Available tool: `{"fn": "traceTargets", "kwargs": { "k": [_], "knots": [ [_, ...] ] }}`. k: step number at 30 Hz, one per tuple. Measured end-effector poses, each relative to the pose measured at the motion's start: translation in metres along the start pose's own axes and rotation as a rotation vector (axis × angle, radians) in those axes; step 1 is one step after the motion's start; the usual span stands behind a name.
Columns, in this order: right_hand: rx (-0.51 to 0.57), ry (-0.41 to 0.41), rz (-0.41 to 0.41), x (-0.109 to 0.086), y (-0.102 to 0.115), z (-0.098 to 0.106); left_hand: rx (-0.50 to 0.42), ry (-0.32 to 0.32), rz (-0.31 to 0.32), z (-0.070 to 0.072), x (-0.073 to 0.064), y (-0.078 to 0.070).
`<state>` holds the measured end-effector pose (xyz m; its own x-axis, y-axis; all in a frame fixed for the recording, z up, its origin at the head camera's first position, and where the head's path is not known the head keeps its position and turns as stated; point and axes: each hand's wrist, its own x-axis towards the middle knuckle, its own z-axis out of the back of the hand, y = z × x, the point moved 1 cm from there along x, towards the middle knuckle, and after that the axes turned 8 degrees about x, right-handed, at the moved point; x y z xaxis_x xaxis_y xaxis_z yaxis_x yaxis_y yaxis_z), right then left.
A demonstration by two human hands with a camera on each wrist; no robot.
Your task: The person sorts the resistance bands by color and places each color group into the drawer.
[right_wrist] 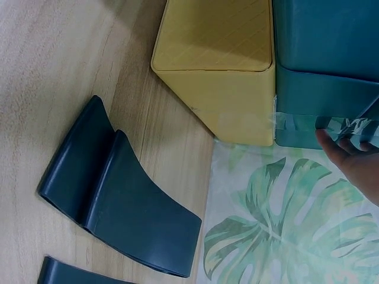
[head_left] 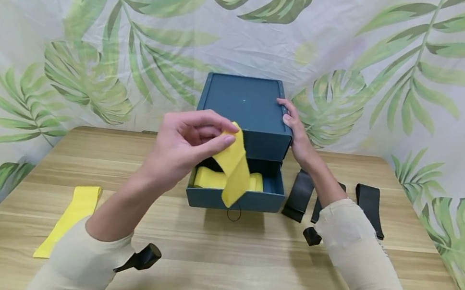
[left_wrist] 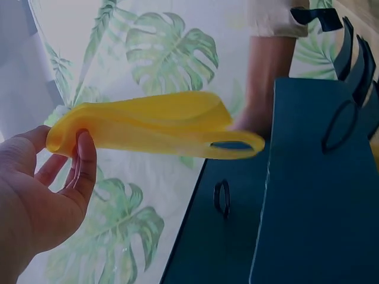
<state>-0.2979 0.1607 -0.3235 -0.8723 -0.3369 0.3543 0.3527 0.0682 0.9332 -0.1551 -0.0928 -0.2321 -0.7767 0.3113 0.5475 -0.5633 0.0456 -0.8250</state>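
Note:
My left hand (head_left: 184,144) pinches one end of a yellow resistance band loop (head_left: 237,177) between thumb and fingers. The band hangs folded over the pulled-out dark blue drawer (head_left: 208,199), and its looped far end shows in the left wrist view. More yellow band (head_left: 208,179) lies flat inside that drawer, partly hidden behind the hanging one. My right hand (head_left: 299,131) rests on the upper right edge of the blue drawer box (head_left: 242,100), fingers on its top and side. Above the pulled-out drawer, the upper drawer is closed.
Another yellow band (head_left: 71,217) lies at the table's left. Several black bands, such as this folded one (head_left: 370,205), lie on the right, partly behind my right forearm. Under the blue units stands a yellow box (right_wrist: 219,94). A leaf-print cloth (head_left: 249,45) hangs behind the table.

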Motion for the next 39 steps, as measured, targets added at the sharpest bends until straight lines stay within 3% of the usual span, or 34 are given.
{"fn": "traceTargets", "kwargs": {
  "k": [7,18,25,31,39],
  "knots": [
    [-0.016,-0.008,0.001,-0.001,0.000,0.001,0.079,0.031,0.011,-0.018,0.018,0.002],
    [-0.060,-0.006,-0.020,-0.002,0.002,0.000,0.257,0.054,0.014,-0.035,0.040,0.026],
    [-0.052,-0.003,-0.010,-0.001,0.002,0.000,0.344,0.143,0.060,-0.046,0.044,0.043],
    [-0.012,0.001,-0.008,-0.001,0.002,0.000,0.344,0.179,0.096,-0.054,0.045,0.048],
    [-0.028,-0.001,0.005,-0.001,0.001,0.001,0.404,0.203,0.160,-0.046,0.029,0.057]
  ]
}}
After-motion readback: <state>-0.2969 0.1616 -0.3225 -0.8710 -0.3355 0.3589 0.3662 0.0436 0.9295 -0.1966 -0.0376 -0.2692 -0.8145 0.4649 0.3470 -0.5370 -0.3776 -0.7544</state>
